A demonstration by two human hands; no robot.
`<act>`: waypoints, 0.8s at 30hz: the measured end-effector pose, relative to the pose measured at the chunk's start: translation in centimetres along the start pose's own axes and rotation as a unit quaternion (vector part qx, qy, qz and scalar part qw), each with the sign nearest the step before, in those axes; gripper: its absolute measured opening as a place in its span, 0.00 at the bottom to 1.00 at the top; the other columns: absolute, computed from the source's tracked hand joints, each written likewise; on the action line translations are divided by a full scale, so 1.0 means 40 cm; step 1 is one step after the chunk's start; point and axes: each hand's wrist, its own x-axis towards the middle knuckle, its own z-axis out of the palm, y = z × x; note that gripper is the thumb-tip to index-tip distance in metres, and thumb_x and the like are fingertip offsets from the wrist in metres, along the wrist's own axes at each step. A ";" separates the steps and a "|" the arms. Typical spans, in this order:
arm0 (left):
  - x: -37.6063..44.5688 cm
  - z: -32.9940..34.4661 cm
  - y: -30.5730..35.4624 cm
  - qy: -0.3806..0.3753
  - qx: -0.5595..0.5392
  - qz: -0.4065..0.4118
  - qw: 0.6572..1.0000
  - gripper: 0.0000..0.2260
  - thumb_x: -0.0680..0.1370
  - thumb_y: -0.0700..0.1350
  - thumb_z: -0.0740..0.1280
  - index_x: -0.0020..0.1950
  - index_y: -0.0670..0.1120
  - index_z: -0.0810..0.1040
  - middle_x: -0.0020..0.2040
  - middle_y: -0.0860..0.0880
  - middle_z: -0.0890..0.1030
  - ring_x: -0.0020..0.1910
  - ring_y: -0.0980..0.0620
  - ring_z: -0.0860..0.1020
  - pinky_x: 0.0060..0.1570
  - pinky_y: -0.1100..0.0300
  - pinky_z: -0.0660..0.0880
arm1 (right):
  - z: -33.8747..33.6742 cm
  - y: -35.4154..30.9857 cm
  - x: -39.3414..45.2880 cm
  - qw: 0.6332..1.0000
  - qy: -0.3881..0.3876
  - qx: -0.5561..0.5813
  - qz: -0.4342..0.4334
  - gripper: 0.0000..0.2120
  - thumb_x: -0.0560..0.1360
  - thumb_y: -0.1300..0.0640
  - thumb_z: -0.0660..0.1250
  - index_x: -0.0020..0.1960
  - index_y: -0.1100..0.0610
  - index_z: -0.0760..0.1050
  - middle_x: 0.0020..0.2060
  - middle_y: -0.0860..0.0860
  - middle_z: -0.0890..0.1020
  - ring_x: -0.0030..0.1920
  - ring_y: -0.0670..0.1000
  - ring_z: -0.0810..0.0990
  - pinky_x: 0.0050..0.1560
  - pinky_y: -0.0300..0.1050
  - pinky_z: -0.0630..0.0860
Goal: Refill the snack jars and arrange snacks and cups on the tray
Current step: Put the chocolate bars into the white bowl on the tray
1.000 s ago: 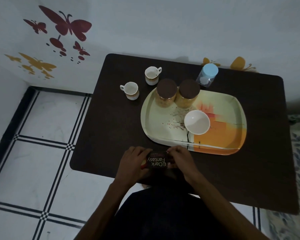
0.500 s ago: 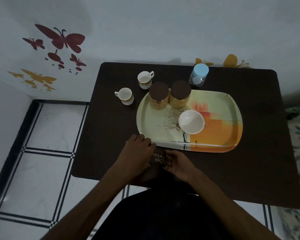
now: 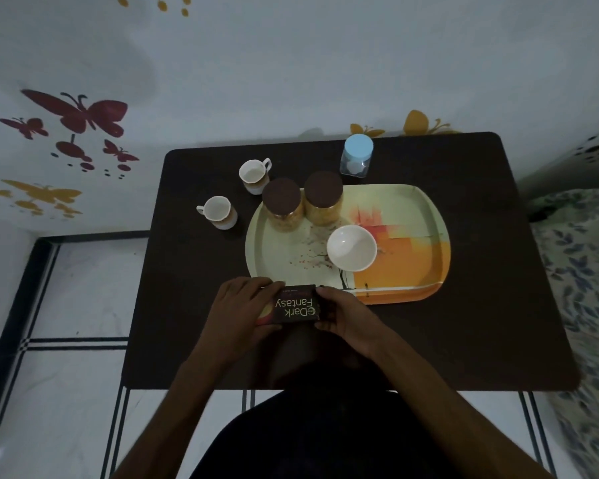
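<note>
A dark "Dark Fantasy" biscuit box (image 3: 295, 305) is held flat above the table's near edge. My left hand (image 3: 240, 305) grips its left end and my right hand (image 3: 343, 314) grips its right end. Just beyond lies the cream-and-orange tray (image 3: 412, 216). On it stand two brown-lidded snack jars (image 3: 282, 205) (image 3: 323, 198) at the back left and a white bowl (image 3: 351, 248) in the middle. Two white cups (image 3: 219, 212) (image 3: 254, 175) sit on the table left of the tray.
The dark table (image 3: 481, 323) stands against a wall with butterfly stickers. A clear jar with a blue lid (image 3: 357, 160) stands behind the tray. A patterned bed cover (image 3: 581, 288) lies to the right, tiled floor (image 3: 66, 340) to the left.
Both hands kept hold of the box. It was turned on its side half a second ago and now faces up again, label showing. The view has shifted.
</note>
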 end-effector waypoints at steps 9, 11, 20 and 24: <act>-0.006 -0.003 -0.021 0.000 -0.020 -0.047 0.999 0.32 0.69 0.61 0.70 0.70 0.49 0.74 0.63 0.47 0.78 0.60 0.46 0.76 0.61 0.51 0.68 | -0.008 -0.031 0.006 0.993 0.044 -0.047 -0.101 0.13 0.76 0.62 0.70 0.59 0.64 0.77 0.52 0.57 0.84 0.50 0.52 0.84 0.42 0.43 0.80; -0.009 -0.001 -0.013 -0.005 -0.028 -0.072 0.997 0.32 0.70 0.64 0.64 0.70 0.50 0.74 0.63 0.48 0.78 0.60 0.46 0.75 0.59 0.49 0.72 | -0.018 -0.046 0.005 0.988 0.072 -0.050 -0.125 0.12 0.76 0.65 0.70 0.59 0.65 0.77 0.52 0.58 0.84 0.50 0.53 0.84 0.43 0.44 0.82; -0.025 0.015 0.009 -0.019 -0.039 -0.115 0.992 0.33 0.69 0.60 0.74 0.71 0.50 0.73 0.64 0.47 0.77 0.61 0.46 0.74 0.57 0.51 0.72 | -0.107 -0.158 0.041 0.927 0.227 -0.147 -0.261 0.06 0.76 0.70 0.68 0.51 0.64 0.79 0.46 0.57 0.85 0.47 0.51 0.84 0.44 0.42 0.82; -0.026 0.015 0.029 -0.007 -0.053 -0.136 0.989 0.32 0.70 0.65 0.64 0.70 0.50 0.73 0.62 0.48 0.78 0.60 0.49 0.73 0.54 0.52 0.73 | -0.161 -0.201 0.090 0.838 0.362 -0.262 -0.313 0.08 0.76 0.64 0.69 0.53 0.56 0.80 0.46 0.51 0.84 0.48 0.47 0.83 0.51 0.45 0.82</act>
